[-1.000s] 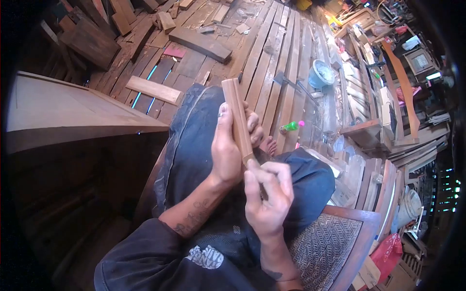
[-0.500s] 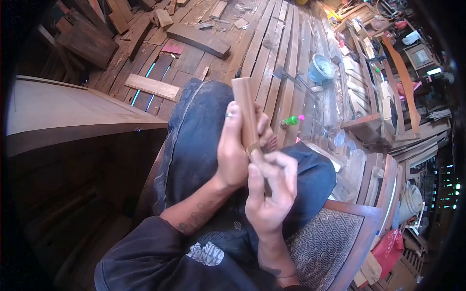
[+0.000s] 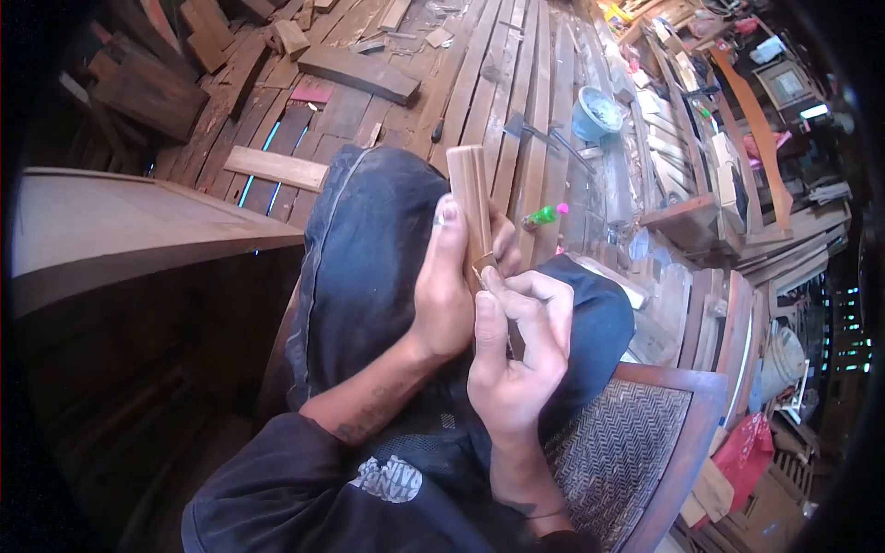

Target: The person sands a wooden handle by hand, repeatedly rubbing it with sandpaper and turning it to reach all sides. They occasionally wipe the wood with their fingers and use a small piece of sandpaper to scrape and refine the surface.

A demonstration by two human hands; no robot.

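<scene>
Upright over my lap stands a narrow wooden piece with grooves along its length. My left hand is closed round it, thumb along the near side and fingers behind. Lower on the wood, my right hand pinches a small brown sheet, which looks like folded sandpaper, against the surface. The curled right fingers and thumb hide part of the sheet and the wood's lower end.
A pale wooden panel is at my left. Ahead on the plank floor are a hammer-like tool, a blue bucket and a green bottle with a pink cap. A woven chair seat lies at my right.
My right fingertips and the brown sheet have shifted slightly up the wood. The wooden piece is turned a little, showing more of its grooves. The camera view has shifted slightly.
</scene>
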